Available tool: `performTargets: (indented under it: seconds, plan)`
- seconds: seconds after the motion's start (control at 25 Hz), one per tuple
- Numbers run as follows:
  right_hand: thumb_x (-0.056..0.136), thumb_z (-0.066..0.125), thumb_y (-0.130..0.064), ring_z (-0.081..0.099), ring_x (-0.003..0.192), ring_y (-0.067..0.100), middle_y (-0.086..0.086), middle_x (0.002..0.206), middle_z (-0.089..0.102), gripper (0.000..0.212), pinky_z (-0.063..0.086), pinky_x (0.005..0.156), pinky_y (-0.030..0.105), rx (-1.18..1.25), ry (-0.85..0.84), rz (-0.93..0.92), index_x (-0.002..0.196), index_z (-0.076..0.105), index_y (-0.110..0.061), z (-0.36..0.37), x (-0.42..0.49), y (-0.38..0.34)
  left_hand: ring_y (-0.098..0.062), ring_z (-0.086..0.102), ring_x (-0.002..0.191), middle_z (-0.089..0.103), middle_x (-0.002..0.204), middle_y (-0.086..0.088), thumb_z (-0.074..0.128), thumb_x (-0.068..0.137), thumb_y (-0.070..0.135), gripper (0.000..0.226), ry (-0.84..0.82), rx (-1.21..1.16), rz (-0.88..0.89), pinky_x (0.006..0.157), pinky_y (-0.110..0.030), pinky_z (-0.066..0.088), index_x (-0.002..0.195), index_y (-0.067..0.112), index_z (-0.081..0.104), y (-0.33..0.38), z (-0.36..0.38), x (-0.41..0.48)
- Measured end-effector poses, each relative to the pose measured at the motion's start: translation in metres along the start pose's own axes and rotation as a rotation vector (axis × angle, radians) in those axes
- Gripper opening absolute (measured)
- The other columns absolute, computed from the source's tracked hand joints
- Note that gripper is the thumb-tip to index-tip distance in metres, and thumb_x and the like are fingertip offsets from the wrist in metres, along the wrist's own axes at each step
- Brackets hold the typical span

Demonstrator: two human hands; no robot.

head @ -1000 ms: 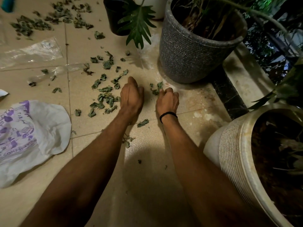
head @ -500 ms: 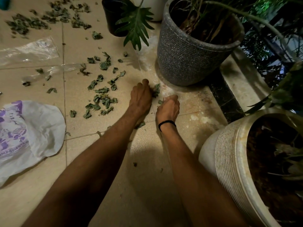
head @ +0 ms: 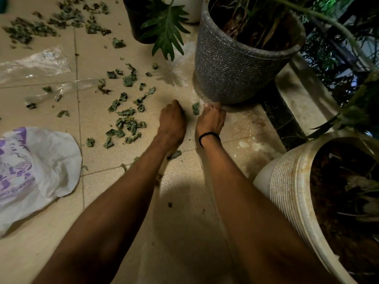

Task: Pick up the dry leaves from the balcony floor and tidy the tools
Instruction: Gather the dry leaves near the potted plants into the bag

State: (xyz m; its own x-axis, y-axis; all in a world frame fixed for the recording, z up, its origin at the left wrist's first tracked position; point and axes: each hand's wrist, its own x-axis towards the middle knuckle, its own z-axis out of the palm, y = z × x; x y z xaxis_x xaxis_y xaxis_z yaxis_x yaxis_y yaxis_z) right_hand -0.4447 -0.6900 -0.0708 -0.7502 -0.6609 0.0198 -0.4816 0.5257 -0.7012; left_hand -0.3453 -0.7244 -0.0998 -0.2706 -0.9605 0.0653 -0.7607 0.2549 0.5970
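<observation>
**Left hand** (head: pixel 172 121): knuckles up on the tile, fingers curled under. The palm is hidden, so I cannot tell whether it has hold of anything.

**Right hand** (head: pixel 210 119): black wristband, fingers curled down to the floor. What it holds, if anything, cannot be told.

**Curled dry leaf** (head: pixel 195 108): lies between the two hands, just ahead of the knuckles.

**Scattered dry leaves** (head: pixel 127 121): spread left of the left hand, with more well beyond it and one piece beside the left forearm.

**Grey ribbed pot** (head: pixel 235 64): just ahead of the right hand.

**White printed bag** (head: pixel 41 165): lies flat, well left of the left hand.

**Risks, as judged:**
- A hard pinch could crumble the brittle leaf into crumbs.
- A sweep forward could push it against the pot's base.
- The left forearm could drag and scatter the piece beside it.
- The flat bag needs a free hand to open it, so a full fist could spill on the way.
</observation>
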Motion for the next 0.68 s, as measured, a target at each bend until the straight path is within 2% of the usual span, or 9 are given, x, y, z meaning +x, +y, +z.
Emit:
performTargets:
  seconds: [0.08, 0.16, 0.28, 0.36, 0.44, 0.48, 0.56, 0.6, 0.68]
  plan:
    - [0.1, 0.05, -0.033, 0.052, 0.117, 0.038, 0.024, 0.129, 0.051, 0.042, 0.043, 0.094, 0.041, -0.093, -0.126, -0.037, 0.131, 0.045, -0.005, 0.009, 0.01, -0.01, -0.038, 0.059, 0.095, 0.063, 0.107, -0.02, 0.054, 0.093, 0.007, 0.021, -0.032, -0.081, -0.117, 0.079, -0.043, 0.048, 0.113, 0.0, 0.053, -0.003, -0.013, 0.003]
    - [0.097, 0.055, -0.035, 0.047, 0.122, 0.04, 0.024, 0.136, 0.045, 0.052, 0.041, 0.099, 0.043, -0.213, -0.259, -0.051, 0.139, 0.038, -0.009, 0.014, 0.017, -0.017, -0.038, 0.061, 0.102, 0.065, 0.113, -0.021, 0.054, 0.093, 0.007, 0.026, -0.039, -0.103, -0.14, 0.087, -0.043, 0.051, 0.118, -0.001, 0.057, -0.007, -0.028, 0.001]
    - [0.1, 0.05, -0.022, 0.046, 0.125, 0.039, 0.021, 0.138, 0.043, 0.043, 0.042, 0.098, 0.042, -0.349, -0.354, -0.119, 0.139, 0.037, -0.01, 0.016, 0.023, -0.02, -0.034, 0.063, 0.105, 0.07, 0.114, -0.016, 0.051, 0.095, 0.01, 0.025, -0.065, -0.162, -0.167, 0.09, -0.038, 0.052, 0.113, 0.002, 0.066, -0.01, -0.041, -0.001]
    - [0.099, 0.044, -0.01, 0.05, 0.123, 0.034, 0.02, 0.136, 0.05, 0.038, 0.042, 0.093, 0.036, -0.322, -0.322, -0.113, 0.137, 0.042, -0.005, 0.014, 0.025, -0.021, -0.032, 0.066, 0.099, 0.071, 0.107, -0.014, 0.047, 0.095, 0.02, 0.027, -0.077, -0.237, -0.201, 0.09, -0.04, 0.053, 0.105, 0.005, 0.067, -0.011, -0.048, -0.002]
    - [0.096, 0.047, -0.007, 0.057, 0.119, 0.032, 0.018, 0.129, 0.059, 0.034, 0.042, 0.081, 0.029, -0.158, -0.228, -0.005, 0.13, 0.053, -0.003, 0.006, 0.024, -0.022, -0.027, 0.069, 0.086, 0.072, 0.091, -0.011, 0.041, 0.097, 0.036, 0.039, -0.088, -0.337, -0.23, 0.085, -0.04, 0.057, 0.09, 0.008, 0.066, -0.012, -0.054, -0.002]
    - [0.094, 0.049, -0.008, 0.059, 0.118, 0.032, 0.017, 0.126, 0.062, 0.034, 0.044, 0.079, 0.028, -0.053, -0.177, 0.067, 0.126, 0.058, -0.003, -0.001, 0.024, -0.022, -0.019, 0.07, 0.075, 0.071, 0.079, -0.008, 0.038, 0.1, 0.044, 0.048, -0.084, -0.365, -0.237, 0.078, -0.033, 0.057, 0.079, 0.01, 0.063, -0.013, -0.057, -0.003]
    - [0.095, 0.049, -0.013, 0.057, 0.12, 0.034, 0.017, 0.128, 0.062, 0.034, 0.047, 0.087, 0.032, 0.158, -0.08, 0.239, 0.124, 0.061, -0.001, -0.014, 0.026, -0.018, 0.005, 0.054, 0.045, 0.056, 0.05, 0.006, 0.036, 0.105, 0.051, 0.061, -0.05, -0.373, -0.266, 0.054, -0.015, 0.044, 0.058, 0.016, 0.051, -0.014, -0.063, -0.006]
    - [0.097, 0.048, -0.015, 0.056, 0.121, 0.035, 0.018, 0.13, 0.061, 0.035, 0.047, 0.092, 0.034, 0.246, -0.037, 0.31, 0.126, 0.059, 0.001, -0.019, 0.026, -0.014, 0.006, 0.045, 0.035, 0.047, 0.042, 0.007, 0.039, 0.105, 0.052, 0.062, -0.034, -0.387, -0.279, 0.045, -0.013, 0.035, 0.054, 0.017, 0.046, -0.013, -0.065, -0.008]
    - [0.099, 0.045, -0.019, 0.058, 0.118, 0.037, 0.019, 0.128, 0.062, 0.036, 0.05, 0.095, 0.039, 0.326, 0.015, 0.381, 0.126, 0.058, 0.001, -0.024, 0.026, -0.007, 0.006, 0.044, 0.032, 0.047, 0.04, 0.008, 0.043, 0.102, 0.054, 0.063, -0.022, -0.42, -0.291, 0.043, -0.014, 0.034, 0.052, 0.016, 0.046, -0.014, -0.065, -0.008]
